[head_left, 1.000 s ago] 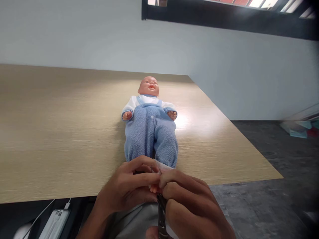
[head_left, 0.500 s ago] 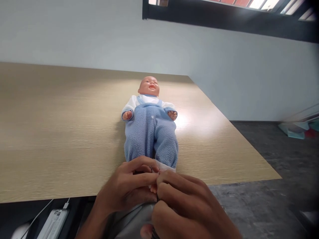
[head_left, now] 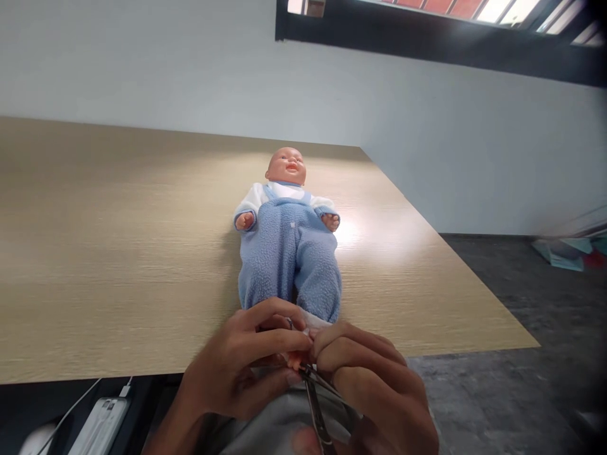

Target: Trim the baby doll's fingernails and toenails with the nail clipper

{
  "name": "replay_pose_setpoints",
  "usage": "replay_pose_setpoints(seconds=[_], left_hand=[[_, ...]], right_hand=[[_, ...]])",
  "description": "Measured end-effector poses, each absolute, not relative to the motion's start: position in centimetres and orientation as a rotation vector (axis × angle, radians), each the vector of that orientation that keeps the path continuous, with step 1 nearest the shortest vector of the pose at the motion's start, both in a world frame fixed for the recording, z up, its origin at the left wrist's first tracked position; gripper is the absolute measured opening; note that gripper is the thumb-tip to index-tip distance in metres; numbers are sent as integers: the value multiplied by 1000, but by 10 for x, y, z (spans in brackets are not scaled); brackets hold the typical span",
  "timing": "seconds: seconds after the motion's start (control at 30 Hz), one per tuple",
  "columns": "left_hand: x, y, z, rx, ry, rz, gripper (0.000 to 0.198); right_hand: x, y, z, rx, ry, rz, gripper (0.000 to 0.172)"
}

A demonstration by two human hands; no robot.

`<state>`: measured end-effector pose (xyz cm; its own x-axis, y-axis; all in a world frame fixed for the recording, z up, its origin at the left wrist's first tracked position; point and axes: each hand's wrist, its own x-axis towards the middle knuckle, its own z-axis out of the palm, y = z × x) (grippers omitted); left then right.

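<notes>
Left hand (head_left: 241, 354) curled in, grasping the foot (head_left: 294, 361); the doll (head_left: 290, 253) stretches just beyond both hands, foot between them; clipper (head_left: 317, 411) right at it, gripped by the right hand (head_left: 374, 385)!

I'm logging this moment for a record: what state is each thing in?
Doll: on its back on the table, dressed.
Left hand: fingers curled around the doll's foot.
Right hand: closed on the nail clippers.
Nail clippers: arms spread apart, tip at the foot.
White device: cable plugged into its end; on or off, cannot tell.
</notes>
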<state>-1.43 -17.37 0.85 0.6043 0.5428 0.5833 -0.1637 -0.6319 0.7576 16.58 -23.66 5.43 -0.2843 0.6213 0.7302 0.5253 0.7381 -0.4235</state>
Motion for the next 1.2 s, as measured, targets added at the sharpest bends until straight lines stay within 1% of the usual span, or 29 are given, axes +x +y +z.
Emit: replay_pose_setpoints(seconds=[0.1, 0.2, 0.4, 0.5, 0.6, 0.77, 0.93, 1.1, 1.17, 1.2], left_hand=[[-13, -174, 8, 1990, 303, 1072, 24], [-14, -174, 8, 1986, 293, 1076, 22], [-15, -175, 7, 1990, 318, 1061, 23], [-15, -175, 7, 2012, 346, 1042, 21], [-15, -175, 5, 2005, 349, 1045, 18], [-15, -174, 3, 1978, 310, 1047, 17], [-14, -174, 11, 1932, 348, 1048, 7], [-14, -174, 16, 1906, 387, 1027, 16], [-14, -174, 15, 1897, 383, 1024, 13], [-14, -173, 15, 1891, 377, 1025, 10]], right_hand=[[163, -234, 53, -867, -1872, 198, 35], [162, -235, 57, -857, -1894, 199, 35], [158, -236, 70, -1025, -1921, 309, 46], [157, -230, 74, -923, -1952, 351, 47], [157, -226, 78, -868, -2002, 395, 45], [158, -228, 83, -1039, -2022, 471, 40], [158, -217, 84, -896, -2137, 507, 22], [151, -212, 87, -972, -2158, 511, 16], [149, -213, 89, -1002, -2147, 554, 10], [148, -213, 90, -990, -2150, 575, 10]])
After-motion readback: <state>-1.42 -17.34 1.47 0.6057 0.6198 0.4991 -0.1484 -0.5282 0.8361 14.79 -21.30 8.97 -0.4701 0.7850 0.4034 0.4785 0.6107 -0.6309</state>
